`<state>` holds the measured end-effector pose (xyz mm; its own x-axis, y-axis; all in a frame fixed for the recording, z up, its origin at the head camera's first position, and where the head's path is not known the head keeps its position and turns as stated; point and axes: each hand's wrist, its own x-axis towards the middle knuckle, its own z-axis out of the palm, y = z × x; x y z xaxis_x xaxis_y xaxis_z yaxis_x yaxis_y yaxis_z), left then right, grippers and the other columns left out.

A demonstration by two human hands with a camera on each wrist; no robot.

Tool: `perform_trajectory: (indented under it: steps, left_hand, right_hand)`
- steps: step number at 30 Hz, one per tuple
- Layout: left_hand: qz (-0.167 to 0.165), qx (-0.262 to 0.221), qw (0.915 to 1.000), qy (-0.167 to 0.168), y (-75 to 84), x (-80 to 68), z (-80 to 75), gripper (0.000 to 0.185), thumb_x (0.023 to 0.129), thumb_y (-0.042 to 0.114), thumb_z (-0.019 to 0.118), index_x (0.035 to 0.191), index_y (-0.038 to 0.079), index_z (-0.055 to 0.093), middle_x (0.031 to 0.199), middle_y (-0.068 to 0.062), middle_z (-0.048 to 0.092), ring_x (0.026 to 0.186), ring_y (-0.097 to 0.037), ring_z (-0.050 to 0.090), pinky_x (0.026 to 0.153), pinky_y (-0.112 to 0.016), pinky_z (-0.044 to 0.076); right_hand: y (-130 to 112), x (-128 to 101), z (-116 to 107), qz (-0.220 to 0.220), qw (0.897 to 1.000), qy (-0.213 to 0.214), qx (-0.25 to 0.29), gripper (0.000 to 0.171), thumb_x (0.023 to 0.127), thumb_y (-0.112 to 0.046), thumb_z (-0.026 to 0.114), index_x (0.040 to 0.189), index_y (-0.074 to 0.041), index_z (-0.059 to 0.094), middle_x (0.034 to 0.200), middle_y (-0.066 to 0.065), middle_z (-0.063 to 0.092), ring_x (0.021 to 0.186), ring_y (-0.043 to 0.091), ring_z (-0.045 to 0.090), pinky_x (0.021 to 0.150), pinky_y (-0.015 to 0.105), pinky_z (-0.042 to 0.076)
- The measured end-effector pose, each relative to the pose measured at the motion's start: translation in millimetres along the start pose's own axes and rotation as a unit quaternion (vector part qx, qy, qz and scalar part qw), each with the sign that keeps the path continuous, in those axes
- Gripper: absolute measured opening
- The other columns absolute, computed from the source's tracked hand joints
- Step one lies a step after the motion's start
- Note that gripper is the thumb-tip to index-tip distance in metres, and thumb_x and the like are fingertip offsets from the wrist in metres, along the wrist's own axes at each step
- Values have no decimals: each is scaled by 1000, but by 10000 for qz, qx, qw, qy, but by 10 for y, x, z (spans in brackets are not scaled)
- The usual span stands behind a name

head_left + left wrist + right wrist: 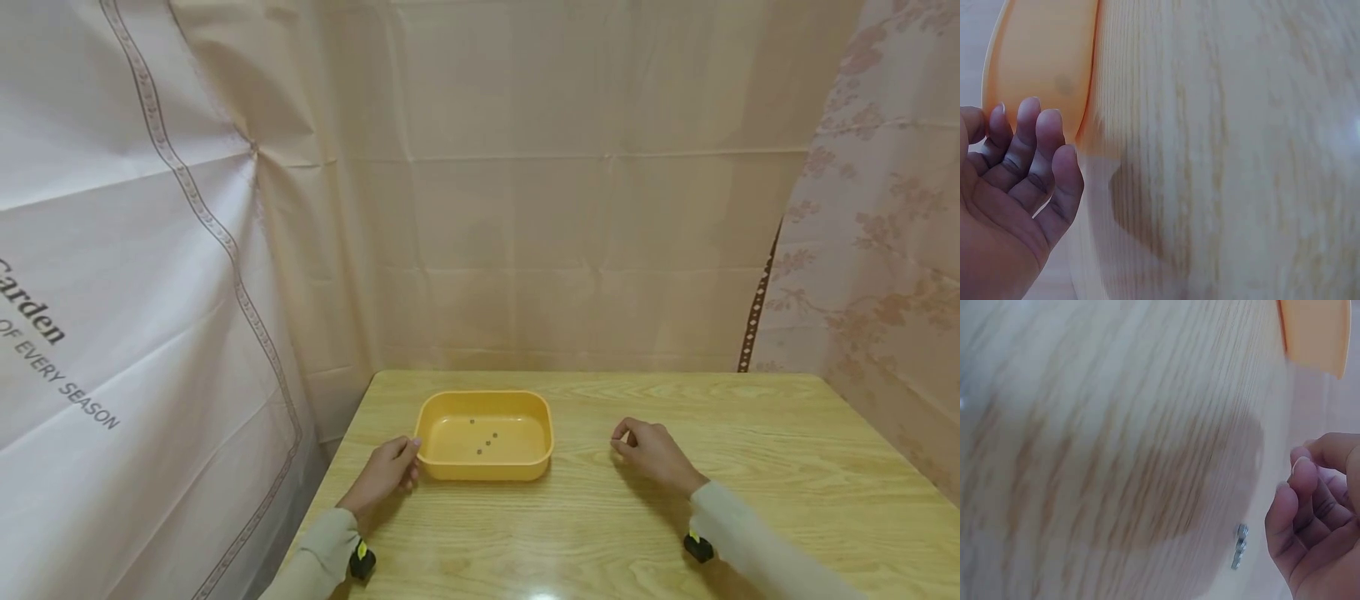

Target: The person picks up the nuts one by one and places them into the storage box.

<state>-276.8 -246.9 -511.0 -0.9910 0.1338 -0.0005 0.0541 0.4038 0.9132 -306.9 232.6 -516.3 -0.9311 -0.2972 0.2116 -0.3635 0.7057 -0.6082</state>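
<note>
On a table (pixel 592 533), yellow tray (pixel 483 472), gripped by left hand (pixel 386 471)

Left hand (pixel 390 468) pinching, right hand (pixel 654 452) well apart, fingers (pixel 1282 509) curled

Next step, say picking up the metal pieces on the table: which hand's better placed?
Right, likely: the right hand is beside the metal pieces, while the left hand grips the yellow tray at its left end. Can't tell whether the right fingers hold something.
</note>
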Motion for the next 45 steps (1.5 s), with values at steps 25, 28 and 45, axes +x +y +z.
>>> perform_trajectory:
  steps: [25, 28, 45]
  left_hand:
    - [-18, -64, 10000, -51, 21, -2, 1, 42, 112, 34, 45, 93, -1, 59, 77, -10, 63, 62, -18, 57, 55, -26, 49]
    - [-39, -83, 9999, -61, 33, -4, -3, 43, 112, 36, 46, 94, -1, 59, 78, -11, 62, 63, -18, 57, 56, -27, 49]
    - [-44, -166, 9998, -62, 24, -18, 0, 44, 111, 37, 47, 93, 0, 59, 78, -11, 62, 62, -17, 56, 55, -27, 49]
  right_hand:
    - [321, -146, -229, 637, 9978, -70, 178, 10, 101, -7, 64, 107, 0, 61, 77, 3, 66, 59, 16, 60, 51, 30, 51]
    - [352, -157, -247, 640, 9978, -53, 183, 9, 101, -7, 64, 106, 0, 62, 76, 2, 65, 57, 17, 59, 49, 30, 51]
    - [494, -204, -322, 874, 9950, -241, 415, 11, 104, -5, 57, 111, 3, 59, 66, 4, 62, 49, 16, 56, 44, 27, 47]
